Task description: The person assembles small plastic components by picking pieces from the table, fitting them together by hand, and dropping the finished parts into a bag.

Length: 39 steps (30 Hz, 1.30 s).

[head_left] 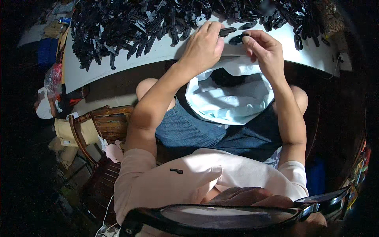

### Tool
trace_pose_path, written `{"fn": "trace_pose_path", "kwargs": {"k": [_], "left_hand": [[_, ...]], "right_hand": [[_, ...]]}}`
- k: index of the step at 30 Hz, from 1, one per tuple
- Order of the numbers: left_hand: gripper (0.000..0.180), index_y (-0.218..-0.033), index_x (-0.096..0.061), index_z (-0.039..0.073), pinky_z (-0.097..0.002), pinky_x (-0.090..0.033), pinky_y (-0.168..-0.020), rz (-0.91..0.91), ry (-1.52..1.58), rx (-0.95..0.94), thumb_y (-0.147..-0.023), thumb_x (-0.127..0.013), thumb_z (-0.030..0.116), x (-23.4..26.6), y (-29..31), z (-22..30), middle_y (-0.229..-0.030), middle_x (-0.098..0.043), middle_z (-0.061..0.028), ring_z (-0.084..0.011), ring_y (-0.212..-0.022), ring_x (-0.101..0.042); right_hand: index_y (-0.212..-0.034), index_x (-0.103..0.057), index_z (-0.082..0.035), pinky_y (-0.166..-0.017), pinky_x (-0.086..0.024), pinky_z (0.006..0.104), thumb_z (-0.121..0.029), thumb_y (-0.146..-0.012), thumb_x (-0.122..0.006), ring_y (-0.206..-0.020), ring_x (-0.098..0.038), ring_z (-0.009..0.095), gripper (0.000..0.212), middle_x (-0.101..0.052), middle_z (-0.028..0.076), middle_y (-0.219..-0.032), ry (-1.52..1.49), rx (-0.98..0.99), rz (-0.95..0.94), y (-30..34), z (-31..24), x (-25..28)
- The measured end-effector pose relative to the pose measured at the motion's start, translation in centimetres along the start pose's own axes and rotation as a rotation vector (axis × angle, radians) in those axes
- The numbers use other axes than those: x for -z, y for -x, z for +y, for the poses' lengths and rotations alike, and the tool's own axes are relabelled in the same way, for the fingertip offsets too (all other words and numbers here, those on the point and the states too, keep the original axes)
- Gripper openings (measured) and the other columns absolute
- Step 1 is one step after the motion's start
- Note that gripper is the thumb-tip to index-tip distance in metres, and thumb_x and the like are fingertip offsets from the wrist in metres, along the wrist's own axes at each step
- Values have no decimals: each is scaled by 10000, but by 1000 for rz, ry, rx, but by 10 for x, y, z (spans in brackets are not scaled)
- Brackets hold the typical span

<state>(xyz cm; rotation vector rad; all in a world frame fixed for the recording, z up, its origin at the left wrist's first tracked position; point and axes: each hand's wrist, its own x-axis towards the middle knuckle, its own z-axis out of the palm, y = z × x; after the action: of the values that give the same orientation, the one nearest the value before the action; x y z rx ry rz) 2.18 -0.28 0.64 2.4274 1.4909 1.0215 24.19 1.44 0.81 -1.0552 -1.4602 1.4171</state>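
My left hand point(203, 46) is closed around a slim black plastic part point(227, 31), whose narrow end sticks out to the right past the thumb. Just across from it, my right hand point(265, 49) pinches a small dark, rounded part point(237, 39) between thumb and fingers. The two parts are close together above the white table's near edge, with a small gap between them. Below both hands, a white bag point(229, 103) sits open between my knees, and dark contents show in its mouth. Another small black part point(248, 25) lies on the table just beyond my right fingers.
Heaps of black plastic parts point(130, 29) cover much of the white table point(158, 57), thickest at the left and back. A wooden chair point(112, 122) stands at my left. Plastic bags point(53, 81) hang by the table's left end. A cable point(335, 67) dangles at its right end.
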Motion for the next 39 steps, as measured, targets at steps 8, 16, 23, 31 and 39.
{"fn": "trace_pose_path", "kwargs": {"k": [8, 16, 23, 31, 39], "left_hand": [[449, -1268, -512, 16, -465, -532, -722, -326, 393, 296, -890, -687, 183, 17, -3, 11, -926, -687, -224, -402, -823, -698], [487, -1284, -505, 5, -466, -536, -734, -235, 243, 76, -938, -712, 278, 6, 6, 6, -957, -679, -231, -438, -866, -683], [286, -1036, -586, 21, -473, -499, -658, -186, 242, 12, -927, -720, 248, 17, 3, 12, -865, -645, -199, -422, -777, -654], [343, -1013, -665, 43, -456, -541, -688, -405, 230, -31, -914, -709, 368, 8, 14, 26, -904, -708, -170, -372, -791, -694], [413, -985, -701, 66, -437, -572, -684, -257, -163, 224, -900, -719, 469, 28, 12, 8, -903, -712, -133, -312, -793, -722]], "right_hand": [[-1075, -692, -25, -586, -526, 230, -142, -987, -689, -731, -674, 86, 147, -707, 19, -848, -188, -22, -80, 2, 1, -2], [-1081, -678, -18, -606, -490, 210, -112, -976, -697, -747, -652, 67, 142, -709, 14, -851, -137, 6, -162, 4, 6, -6], [-1060, -674, -11, -604, -485, 249, -194, -981, -707, -748, -635, 73, 202, -688, 17, -795, -33, 54, -118, 4, 5, -2], [-1270, -654, -178, -705, -584, 420, -185, -955, -677, -856, -723, 300, 316, -630, 71, -1284, 935, 415, 260, -18, 13, 5], [-1210, -694, -165, -762, -597, 427, -253, -970, -671, -971, -719, 304, 257, -632, 91, -1255, 1188, 332, 235, -18, 15, 13]]}}
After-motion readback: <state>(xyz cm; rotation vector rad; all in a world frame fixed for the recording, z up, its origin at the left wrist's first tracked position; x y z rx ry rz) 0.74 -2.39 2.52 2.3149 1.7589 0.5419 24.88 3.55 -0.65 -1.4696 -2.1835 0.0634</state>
